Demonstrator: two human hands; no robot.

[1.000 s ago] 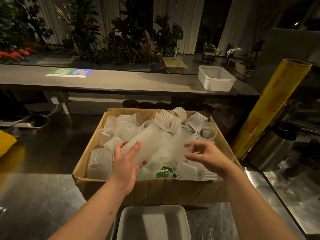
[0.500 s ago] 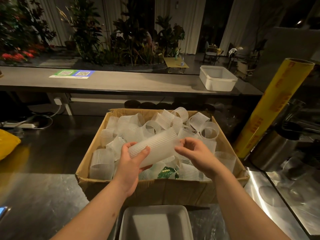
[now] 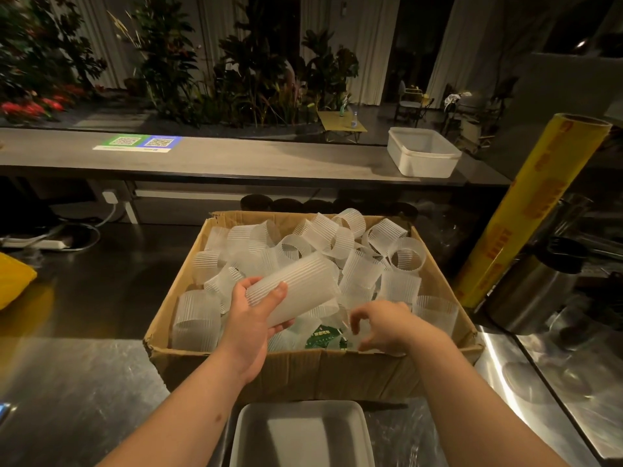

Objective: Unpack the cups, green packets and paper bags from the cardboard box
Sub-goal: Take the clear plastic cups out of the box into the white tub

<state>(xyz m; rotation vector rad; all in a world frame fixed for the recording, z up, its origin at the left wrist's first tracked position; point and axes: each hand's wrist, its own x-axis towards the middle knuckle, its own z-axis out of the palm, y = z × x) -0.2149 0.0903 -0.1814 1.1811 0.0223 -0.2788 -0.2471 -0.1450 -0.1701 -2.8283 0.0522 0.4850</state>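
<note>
An open cardboard box [image 3: 303,372] stands on the steel counter, full of several ribbed translucent cups [image 3: 340,244]. My left hand [image 3: 251,318] grips a stack of cups [image 3: 296,291] lying sideways above the box. A green packet [image 3: 322,337] peeks out between cups near the box's front wall. My right hand [image 3: 381,326] reaches down into the box just right of the packet, fingers curled over a cup there; whether it holds anything is hidden.
A grey tray [image 3: 300,433] sits in front of the box. A yellow cling-film roll [image 3: 526,210] and a steel jug [image 3: 529,291] stand at the right. A white tub [image 3: 421,153] rests on the far counter. Something yellow [image 3: 13,281] lies at left.
My right hand left the end of the cup stack and dropped down into the box beside the green packet. My left hand kept its hold on the stack.
</note>
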